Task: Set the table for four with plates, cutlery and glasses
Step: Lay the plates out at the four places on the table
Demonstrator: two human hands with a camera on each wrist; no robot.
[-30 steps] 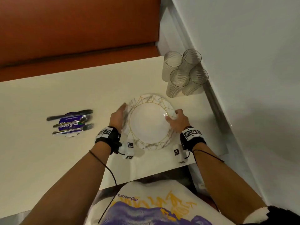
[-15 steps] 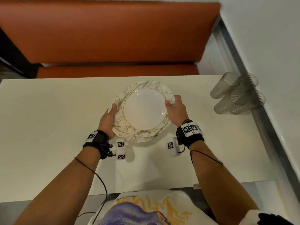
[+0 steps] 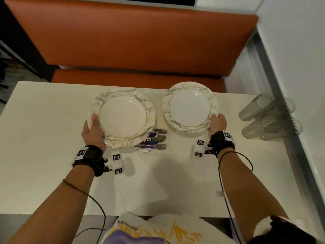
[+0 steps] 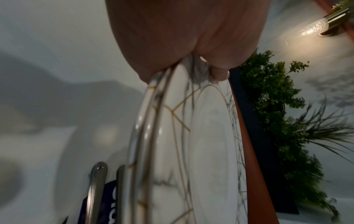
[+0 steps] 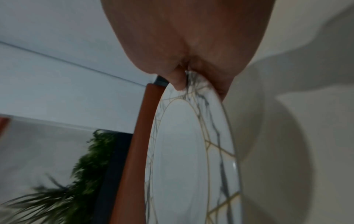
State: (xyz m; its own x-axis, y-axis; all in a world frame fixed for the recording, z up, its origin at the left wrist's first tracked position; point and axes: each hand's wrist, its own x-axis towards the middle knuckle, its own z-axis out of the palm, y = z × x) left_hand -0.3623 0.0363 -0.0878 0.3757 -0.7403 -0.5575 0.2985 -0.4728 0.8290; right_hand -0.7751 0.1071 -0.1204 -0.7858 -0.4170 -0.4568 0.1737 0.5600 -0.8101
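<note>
Marble-and-gold plates are split between my hands over the white table. My left hand grips the left rim of a plate stack, thumb on top; in the left wrist view the plate stack shows more than one rim under my left hand. My right hand pinches the right rim of a single plate near the far edge; the right wrist view shows this single plate edge-on below my right hand. Cutlery on a purple packet lies partly hidden under the left stack.
Several clear glasses stand grouped at the table's right edge against the white wall. An orange bench runs along the far side of the table. Cutlery handles show beside the stack in the left wrist view.
Both hands held one stack together before. Now my right hand has drawn the top plate off to the right, while my left hand holds the remaining stack over the cutlery.
</note>
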